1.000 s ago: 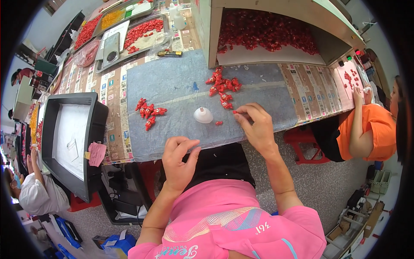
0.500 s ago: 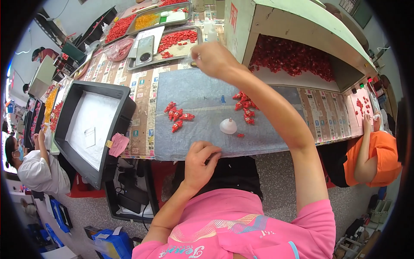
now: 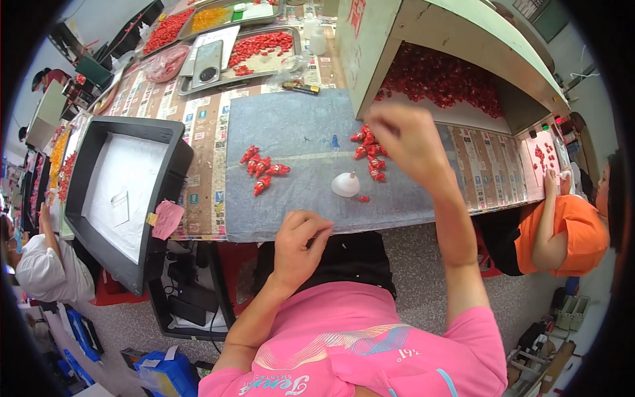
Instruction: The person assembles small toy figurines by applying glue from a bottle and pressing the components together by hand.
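My left hand is at the front edge of the grey mat, thumb and fingertips pressed together; whatever they hold, if anything, is hidden. My right hand hovers over the mat's right side, blurred by motion, so its fingers are unclear. Closest to it lies a cluster of small glossy red figures, partly behind the hand. Another group of red figures lies on the mat's left half. Between the clusters stands a white dome-shaped bottle with a thin tip, and beside it a small red piece.
A black bin lined with white stands left. Behind the mat are a metal tray of red pieces, a phone, a clear plastic bag and a dark cylinder. A pale box holds red pieces. People sit both sides.
My right hand has come back from the plastic bag by the metal tray to the right-hand cluster. My left hand keeps its pose. The whole view has shifted slightly.
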Demonstrator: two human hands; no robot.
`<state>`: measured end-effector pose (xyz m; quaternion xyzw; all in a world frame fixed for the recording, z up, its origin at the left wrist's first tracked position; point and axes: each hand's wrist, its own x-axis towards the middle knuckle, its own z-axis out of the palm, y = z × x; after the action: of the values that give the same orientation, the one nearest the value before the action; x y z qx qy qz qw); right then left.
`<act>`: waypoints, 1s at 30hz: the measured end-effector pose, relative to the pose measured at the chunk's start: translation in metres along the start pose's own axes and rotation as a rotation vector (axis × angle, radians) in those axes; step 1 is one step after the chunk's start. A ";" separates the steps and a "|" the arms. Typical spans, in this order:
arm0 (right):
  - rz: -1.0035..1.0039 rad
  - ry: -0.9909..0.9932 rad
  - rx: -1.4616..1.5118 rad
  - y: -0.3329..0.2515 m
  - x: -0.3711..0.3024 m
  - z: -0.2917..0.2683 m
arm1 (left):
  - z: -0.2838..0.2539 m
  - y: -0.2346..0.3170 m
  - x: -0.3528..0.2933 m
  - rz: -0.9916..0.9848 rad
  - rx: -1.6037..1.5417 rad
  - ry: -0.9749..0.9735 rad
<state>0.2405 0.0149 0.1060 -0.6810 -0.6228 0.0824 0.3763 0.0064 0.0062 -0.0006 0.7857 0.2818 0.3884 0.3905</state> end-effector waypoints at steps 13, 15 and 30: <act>0.160 -0.105 0.089 0.026 -0.113 0.033 | 0.001 0.003 -0.002 -0.034 -0.019 -0.035; 0.240 -0.116 0.280 0.024 -0.113 0.026 | 0.001 0.002 -0.003 -0.022 0.009 -0.028; 0.365 -0.214 0.661 0.016 -0.090 0.008 | -0.001 0.002 -0.003 -0.059 -0.071 -0.012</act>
<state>0.2297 -0.0631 0.0581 -0.6103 -0.4668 0.4146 0.4876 0.0046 0.0032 0.0007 0.7650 0.2887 0.3818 0.4309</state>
